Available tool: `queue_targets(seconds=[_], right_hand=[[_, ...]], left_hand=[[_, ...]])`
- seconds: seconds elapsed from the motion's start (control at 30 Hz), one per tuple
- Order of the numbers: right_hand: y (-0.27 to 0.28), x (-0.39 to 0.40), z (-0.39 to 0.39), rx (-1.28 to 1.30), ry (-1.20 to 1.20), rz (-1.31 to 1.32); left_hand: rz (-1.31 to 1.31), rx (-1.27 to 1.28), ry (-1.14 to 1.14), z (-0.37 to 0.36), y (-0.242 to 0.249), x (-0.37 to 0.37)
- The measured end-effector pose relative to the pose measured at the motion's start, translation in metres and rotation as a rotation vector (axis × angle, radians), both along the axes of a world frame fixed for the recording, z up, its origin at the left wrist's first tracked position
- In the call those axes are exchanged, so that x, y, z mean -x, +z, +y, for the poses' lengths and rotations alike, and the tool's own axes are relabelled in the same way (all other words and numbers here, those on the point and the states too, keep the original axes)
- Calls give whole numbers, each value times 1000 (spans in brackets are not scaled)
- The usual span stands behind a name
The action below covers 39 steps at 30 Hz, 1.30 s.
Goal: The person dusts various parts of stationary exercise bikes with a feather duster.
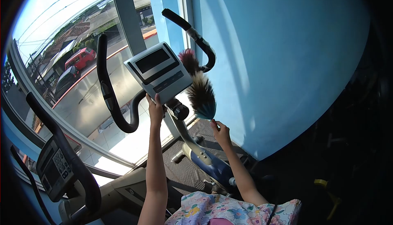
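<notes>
1. Duster [202, 94] sits pinched at its handle end in the right hand [221, 131], feathers pointing up and brushing right beside the console [159, 71] of the exercise bike [204, 159].
2. Left hand [155, 109] is up on the console's lower edge, fingers closed on it, looks like it's steadying the thing.
3. Black handlebars [108, 90] curve out on both sides of the console.
4. Second machine [61, 167] with a keypad sits lower left, well apart.
5. Big window [73, 41] behind, street and a red van [80, 58] outside; blue wall [278, 61] on the right.

no readable text, console [159, 71] screen blank; keypad [61, 163] markings illegible
</notes>
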State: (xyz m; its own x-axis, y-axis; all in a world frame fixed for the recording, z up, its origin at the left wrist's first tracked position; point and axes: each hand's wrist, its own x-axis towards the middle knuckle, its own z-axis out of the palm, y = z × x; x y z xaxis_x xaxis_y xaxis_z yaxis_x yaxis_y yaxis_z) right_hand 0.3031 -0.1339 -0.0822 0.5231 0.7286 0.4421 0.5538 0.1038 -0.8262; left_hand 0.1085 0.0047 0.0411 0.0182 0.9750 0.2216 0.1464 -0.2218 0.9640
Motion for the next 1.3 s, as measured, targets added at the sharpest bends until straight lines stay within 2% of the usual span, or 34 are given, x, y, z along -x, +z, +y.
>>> queue_targets(seconds=[0.1,0.13,0.2,0.3,0.33,0.37,0.43,0.5,0.6,0.67,0.7,0.77,0.87,0.97,1.1,1.13,1.17,1.3], right_hand=[[-1,-1,-4,74,73,118],[-3,-2,-7,74,69,119],[-6,-5,-14,105,-46,299],[-1,10,-21,43,2,415],[4,11,-26,187,59,468],[4,7,-27,187,56,469],[6,-9,-31,109,-33,117],[23,-35,-39,80,-176,-49],[91,-49,-43,194,-210,9],[131,-37,-21,65,-204,-103],[155,-30,-8,112,-160,-97],[183,-14,23,29,-119,-182],[209,4,40,-61,-38,-129],[191,4,18,6,-71,-84],[128,-33,-36,204,-250,-100],[119,-37,-43,251,-209,12],[111,-39,-44,241,-214,-4],[146,-14,-26,44,-127,-143]], left_hand=[[-29,17,-11,0,0,0],[-29,17,-16,0,-1,0],[-105,12,-49,2,-1,-1],[-106,19,-49,1,-1,-1],[-105,19,-51,2,-1,-1],[-89,19,-49,3,-1,0],[-73,20,-49,3,-2,0],[-78,8,-41,3,-2,-1],[-102,-47,-35,13,-14,-2],[-87,-34,-43,10,-12,-1],[-75,-28,-39,8,-9,-1],[-72,-13,-67,6,-8,0],[-75,-17,-47,9,-11,0],[-69,-51,-29,12,-15,-1],[-84,-34,-34,7,-10,0],[-81,-36,-30,9,-11,0],[-75,-39,-29,10,-13,0],[-74,-55,-28,13,-17,1]])
